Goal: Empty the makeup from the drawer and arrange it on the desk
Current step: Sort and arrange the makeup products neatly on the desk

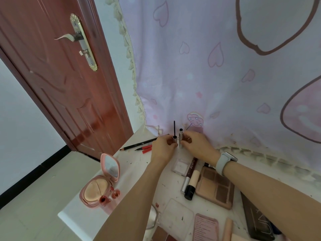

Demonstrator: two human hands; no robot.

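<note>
Gripping a silver mascara cap [174, 138] with its wand pointing up, the left hand [162, 148] sits at frame centre, fingers curled round it. Just beside it, the right hand [197, 144] pinches the upright mascara tube [181, 137]. Both hover over the white desk [132, 171]. Lower left lies an open pink compact [100, 186]; lower right, an eyeshadow palette [215, 186] and a concealer tube [192, 185]. Pencils [142, 144] lie left of the hands.

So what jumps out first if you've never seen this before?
Two hands at the desk's far edge: the left hand holds a silver cap with a thin black wand pointing up, the right hand its silver tube. At the left edge, an open pink mirrored powder compact.
</note>
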